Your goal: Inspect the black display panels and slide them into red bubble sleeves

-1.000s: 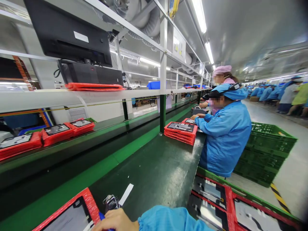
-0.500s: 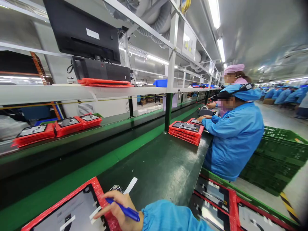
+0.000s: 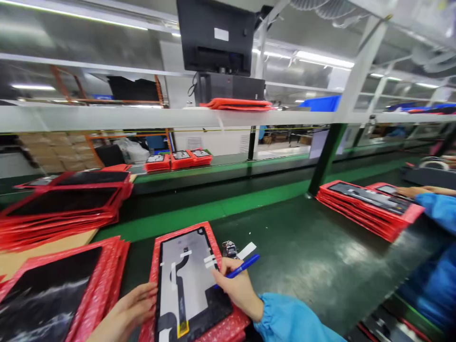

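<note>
A display panel (image 3: 192, 275) with a grey back, a black flex cable and white tape strips lies before me on a red bubble-wrap pouch (image 3: 154, 266). My right hand (image 3: 238, 285) is closed round a blue pen (image 3: 244, 266) over the panel's right edge, the pen slanting down to the left. With fingers stretched out, my left hand (image 3: 133, 308) rests against the pouch's left side. Just beyond my right hand lie a small metal object (image 3: 230, 249), which I cannot make out, and a white strip (image 3: 246, 251).
Stacks of red pouches with dark panels (image 3: 53, 285) stand at my left. Another stack (image 3: 370, 209) is at the right, near a co-worker's blue sleeve (image 3: 436, 209). A green post (image 3: 327, 156) rises from the bench, and a monitor (image 3: 217, 38) stands above the shelf.
My view has swung left, bringing the left-hand stacks and my left hand into sight. My right hand still holds the pen, now with its fingers drawn in around it.
</note>
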A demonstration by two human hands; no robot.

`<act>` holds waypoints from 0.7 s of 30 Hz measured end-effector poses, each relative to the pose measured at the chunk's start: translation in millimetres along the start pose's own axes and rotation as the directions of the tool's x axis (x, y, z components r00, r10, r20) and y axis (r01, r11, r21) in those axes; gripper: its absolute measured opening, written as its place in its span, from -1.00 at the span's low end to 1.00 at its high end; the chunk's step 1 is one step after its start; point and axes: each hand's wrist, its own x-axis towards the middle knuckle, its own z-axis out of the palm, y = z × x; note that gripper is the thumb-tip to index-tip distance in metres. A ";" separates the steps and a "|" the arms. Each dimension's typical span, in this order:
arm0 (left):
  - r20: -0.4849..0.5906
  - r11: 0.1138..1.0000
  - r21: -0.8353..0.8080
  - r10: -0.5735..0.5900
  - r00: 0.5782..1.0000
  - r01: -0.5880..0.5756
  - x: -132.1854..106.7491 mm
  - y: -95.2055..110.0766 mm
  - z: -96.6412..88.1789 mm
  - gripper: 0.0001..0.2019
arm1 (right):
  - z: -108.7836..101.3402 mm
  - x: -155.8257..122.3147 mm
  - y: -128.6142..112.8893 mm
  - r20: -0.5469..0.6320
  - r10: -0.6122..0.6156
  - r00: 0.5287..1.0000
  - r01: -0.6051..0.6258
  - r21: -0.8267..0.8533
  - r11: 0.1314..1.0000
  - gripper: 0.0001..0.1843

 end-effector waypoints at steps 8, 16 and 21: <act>0.012 0.995 -0.100 0.005 1.000 -0.004 -7.1 17.9 17.1 -0.42 | 7.7 0.9 -3.6 0.084 -0.083 0.993 0.101 -0.238 0.966 -0.67; 0.057 0.989 -0.143 -0.035 0.998 0.043 -1.0 18.9 14.4 -0.66 | 7.5 1.3 -6.7 0.127 -0.093 0.988 0.122 -0.245 0.962 -0.66; 0.067 0.985 -0.121 -0.118 0.991 0.125 9.5 34.4 16.2 -0.99 | 6.3 2.7 0.8 0.065 -0.039 0.997 0.048 -0.146 0.988 -0.65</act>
